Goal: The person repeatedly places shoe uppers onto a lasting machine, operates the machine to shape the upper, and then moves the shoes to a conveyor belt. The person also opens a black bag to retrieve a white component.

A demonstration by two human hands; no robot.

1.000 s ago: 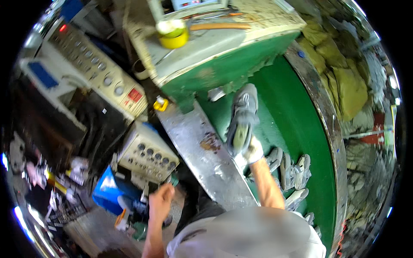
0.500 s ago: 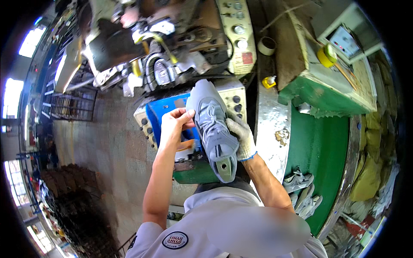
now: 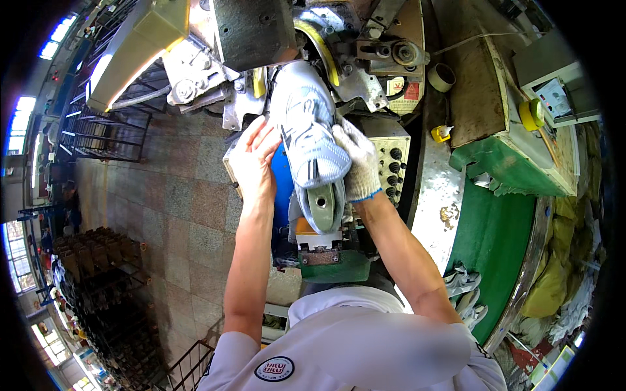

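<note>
A grey lace-up sports shoe (image 3: 304, 130) on a green last (image 3: 321, 202) lies lengthwise before me. Its far end sits between the metal jaws of a machine, under a dark metal block (image 3: 254, 32). The last's near end, with a round hole, shows above a metal support (image 3: 319, 254). My bare left hand (image 3: 257, 153) lies along the shoe's left side, fingers stretched and fingertips at its edge. On the other side, my right hand (image 3: 358, 159), in a white knit glove, grips the shoe's right side; its thumb is hidden.
Black knobs stud a control panel (image 3: 394, 169) right of the shoe. Further right, several shoes (image 3: 463, 283) lie on a green surface (image 3: 486, 234) behind a metal ledge (image 3: 433, 218). A tape roll (image 3: 531, 114) lies on a cabinet. Left stands a dark loaded rack (image 3: 98, 280).
Both hands have carried the shoe forward, so its far end now sits between the machine's jaws. My left fingers have straightened from their pinch on the shoe's edge.
</note>
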